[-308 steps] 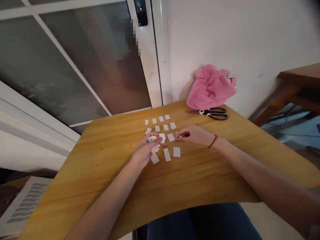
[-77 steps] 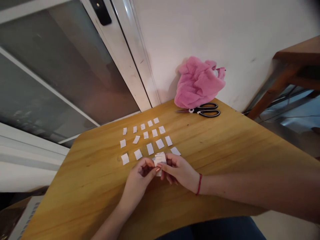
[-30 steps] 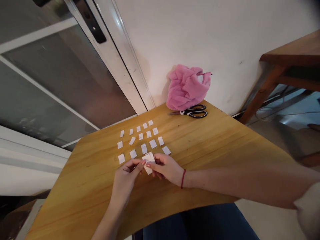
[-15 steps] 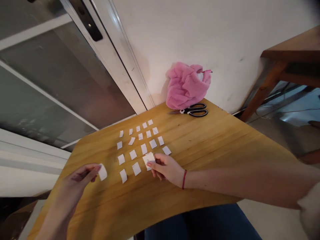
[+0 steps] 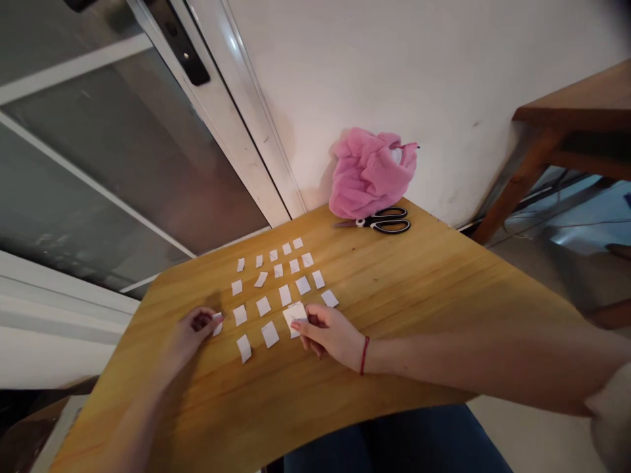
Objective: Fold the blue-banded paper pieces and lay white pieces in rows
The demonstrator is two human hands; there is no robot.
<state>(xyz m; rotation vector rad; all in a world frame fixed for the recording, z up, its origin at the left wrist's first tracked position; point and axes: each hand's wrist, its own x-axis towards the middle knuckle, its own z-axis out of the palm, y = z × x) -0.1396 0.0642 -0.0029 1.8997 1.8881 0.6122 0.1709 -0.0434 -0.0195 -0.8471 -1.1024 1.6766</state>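
Note:
Between the thumb and fingers of my left hand (image 5: 194, 332) is a small white paper slip (image 5: 217, 324), held just left of the laid-out slips. My right hand (image 5: 331, 332) pinches a few white paper pieces (image 5: 294, 316) above the front part of the layout, partly covering a slip beneath. Several small white slips lie in rough rows on the wooden table (image 5: 394, 315); one near slip (image 5: 270, 334) lies just left of my right hand. Faint marks show on some of them. A red string bracelet (image 5: 364, 355) circles my right wrist.
Black-handled scissors (image 5: 379, 221) lie near the table's back edge. Against the wall behind them sits a pink plush bundle (image 5: 369, 174). A white-framed glass door (image 5: 162, 131) borders the left side, and another wooden table (image 5: 576, 105) stands at the right.
My left hand has moved forward and to the right with its slip, closer to the rows. My right hand has stayed nearly in place, still holding its paper pieces.

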